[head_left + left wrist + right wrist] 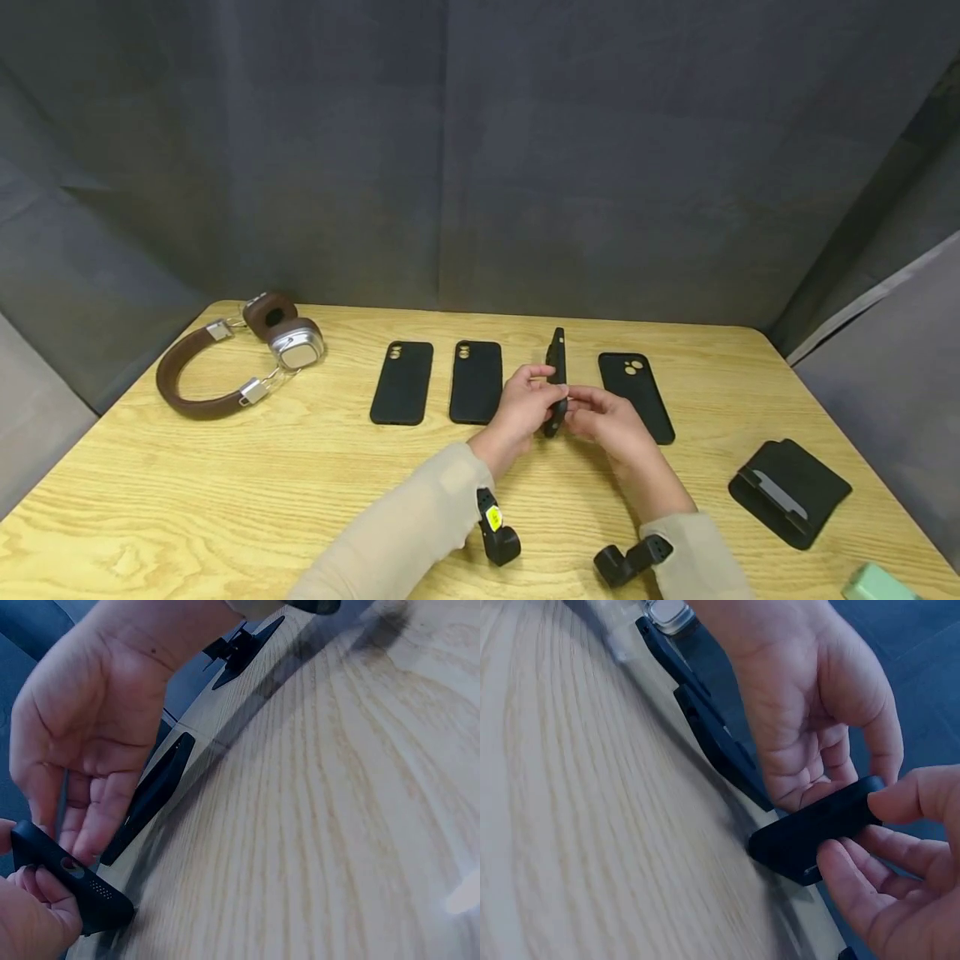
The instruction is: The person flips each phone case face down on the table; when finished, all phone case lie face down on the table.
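Head view is showing both hands meeting over the wooden table [225, 492], holding a black phone case [556, 358] standing on its edge. The left hand [521, 408] is pinching it between thumb and curled fingers [810, 787]; the right hand [607, 421] is gripping the opposite side, fingers [855, 885] curled under it. Three more cases are lying flat beside the fingers.

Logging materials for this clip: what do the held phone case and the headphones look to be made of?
The phone case, pinched on edge by the left hand and right hand, looks like matte black silicone or soft plastic: no glare. The headphones: brown leather-like band and pads, shiny metal-looking cups.
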Action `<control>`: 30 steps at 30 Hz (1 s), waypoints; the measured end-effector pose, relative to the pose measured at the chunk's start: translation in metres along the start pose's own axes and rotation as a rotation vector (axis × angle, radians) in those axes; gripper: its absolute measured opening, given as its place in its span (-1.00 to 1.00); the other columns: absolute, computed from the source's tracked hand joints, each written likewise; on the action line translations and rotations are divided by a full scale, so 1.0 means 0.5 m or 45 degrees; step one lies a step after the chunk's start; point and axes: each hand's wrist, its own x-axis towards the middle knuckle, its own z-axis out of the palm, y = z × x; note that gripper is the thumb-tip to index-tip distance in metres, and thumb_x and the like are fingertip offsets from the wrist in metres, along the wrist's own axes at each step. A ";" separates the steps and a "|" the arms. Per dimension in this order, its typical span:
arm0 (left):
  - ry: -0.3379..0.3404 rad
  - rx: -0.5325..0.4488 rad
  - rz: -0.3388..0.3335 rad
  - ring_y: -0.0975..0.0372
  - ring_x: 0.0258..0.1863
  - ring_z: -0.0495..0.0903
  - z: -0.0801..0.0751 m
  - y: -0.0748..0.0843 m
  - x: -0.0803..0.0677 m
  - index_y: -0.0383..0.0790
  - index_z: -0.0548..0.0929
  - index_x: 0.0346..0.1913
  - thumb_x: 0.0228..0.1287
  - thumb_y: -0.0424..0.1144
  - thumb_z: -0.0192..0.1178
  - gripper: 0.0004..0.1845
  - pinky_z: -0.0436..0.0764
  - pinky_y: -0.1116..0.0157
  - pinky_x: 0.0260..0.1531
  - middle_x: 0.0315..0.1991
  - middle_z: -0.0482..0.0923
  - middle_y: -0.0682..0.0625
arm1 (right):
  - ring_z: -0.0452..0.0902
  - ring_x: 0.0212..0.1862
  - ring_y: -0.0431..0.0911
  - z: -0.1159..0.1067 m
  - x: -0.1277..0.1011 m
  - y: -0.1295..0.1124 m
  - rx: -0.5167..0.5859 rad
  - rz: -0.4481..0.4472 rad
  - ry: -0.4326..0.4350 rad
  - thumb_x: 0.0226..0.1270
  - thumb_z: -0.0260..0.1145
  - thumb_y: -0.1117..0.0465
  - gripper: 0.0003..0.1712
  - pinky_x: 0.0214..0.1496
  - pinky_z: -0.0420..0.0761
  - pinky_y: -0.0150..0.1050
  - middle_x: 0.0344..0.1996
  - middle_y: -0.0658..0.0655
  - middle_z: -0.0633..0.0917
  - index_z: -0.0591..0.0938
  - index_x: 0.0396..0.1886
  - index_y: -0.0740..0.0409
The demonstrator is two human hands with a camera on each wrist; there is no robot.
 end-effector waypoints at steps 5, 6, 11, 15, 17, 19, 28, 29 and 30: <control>0.003 0.016 -0.021 0.24 -0.40 0.48 -0.003 0.000 0.002 -0.18 0.47 0.05 0.23 -0.31 0.19 -0.67 0.49 0.34 -0.36 -0.33 0.50 0.00 | 0.46 -0.17 -0.17 0.008 -0.005 -0.006 0.013 -0.040 -0.014 0.18 0.19 0.34 -0.44 -0.12 0.55 -0.29 -0.10 0.24 0.50 0.38 0.21 0.40; 0.001 0.019 -0.032 0.24 -0.41 0.48 -0.004 0.000 0.003 -0.17 0.47 0.06 0.23 -0.31 0.19 -0.67 0.50 0.33 -0.36 -0.32 0.50 -0.01 | 0.46 -0.19 -0.17 0.010 -0.005 -0.007 0.014 -0.036 0.002 0.19 0.21 0.32 -0.45 -0.13 0.55 -0.29 -0.12 0.22 0.50 0.39 0.20 0.40; -0.021 0.022 -0.073 0.23 -0.44 0.46 -0.007 0.003 0.004 -0.18 0.45 0.09 0.22 -0.29 0.21 -0.63 0.48 0.29 -0.35 -0.24 0.51 -0.04 | 0.47 -0.25 -0.21 0.019 -0.002 -0.010 0.013 -0.001 0.089 0.18 0.29 0.28 -0.47 -0.18 0.56 -0.33 -0.19 0.15 0.54 0.44 0.14 0.40; -0.031 0.013 -0.087 0.23 -0.41 0.48 -0.009 0.004 0.006 -0.21 0.44 0.10 0.22 -0.29 0.21 -0.61 0.47 0.29 -0.33 -0.20 0.52 -0.06 | 0.50 -0.27 -0.22 0.025 0.000 -0.013 0.022 0.013 0.109 0.17 0.30 0.29 -0.48 -0.19 0.57 -0.33 -0.21 0.15 0.56 0.45 0.12 0.40; -0.033 0.014 -0.096 0.23 -0.40 0.49 -0.011 0.004 0.006 -0.21 0.44 0.11 0.22 -0.28 0.21 -0.60 0.47 0.29 -0.33 -0.19 0.53 -0.07 | 0.51 -0.28 -0.23 0.027 0.000 -0.014 0.024 0.020 0.114 0.17 0.30 0.29 -0.49 -0.19 0.57 -0.33 -0.21 0.15 0.57 0.46 0.12 0.40; -0.041 0.021 -0.104 0.22 -0.40 0.50 -0.013 0.004 0.006 -0.21 0.44 0.12 0.22 -0.27 0.20 -0.60 0.48 0.29 -0.31 -0.18 0.55 -0.08 | 0.51 -0.28 -0.23 0.029 0.000 -0.015 0.027 0.029 0.123 0.17 0.30 0.30 -0.49 -0.20 0.57 -0.33 -0.21 0.14 0.58 0.46 0.12 0.39; -0.048 0.102 -0.086 0.17 -0.25 0.55 -0.025 -0.003 -0.003 -0.17 0.45 0.20 0.28 -0.11 0.15 -0.54 0.53 0.21 -0.16 -0.13 0.56 -0.06 | 0.53 -0.29 -0.23 0.032 -0.002 -0.022 0.054 0.051 0.166 0.16 0.29 0.31 -0.48 -0.21 0.57 -0.36 -0.23 0.13 0.58 0.44 0.13 0.41; -0.038 0.114 -0.084 0.16 -0.23 0.54 -0.027 -0.005 -0.004 -0.16 0.45 0.20 0.29 -0.09 0.14 -0.55 0.53 0.22 -0.16 -0.12 0.55 -0.05 | 0.53 -0.30 -0.23 0.032 -0.002 -0.023 0.060 0.052 0.173 0.17 0.29 0.31 -0.47 -0.22 0.57 -0.38 -0.23 0.12 0.58 0.43 0.13 0.42; -0.026 0.117 -0.084 0.15 -0.20 0.53 -0.029 -0.007 -0.005 -0.16 0.46 0.20 0.30 -0.09 0.13 -0.55 0.53 0.22 -0.17 -0.11 0.55 -0.04 | 0.53 -0.30 -0.23 0.032 -0.003 -0.024 0.067 0.052 0.180 0.17 0.28 0.31 -0.47 -0.23 0.57 -0.39 -0.24 0.12 0.58 0.42 0.13 0.43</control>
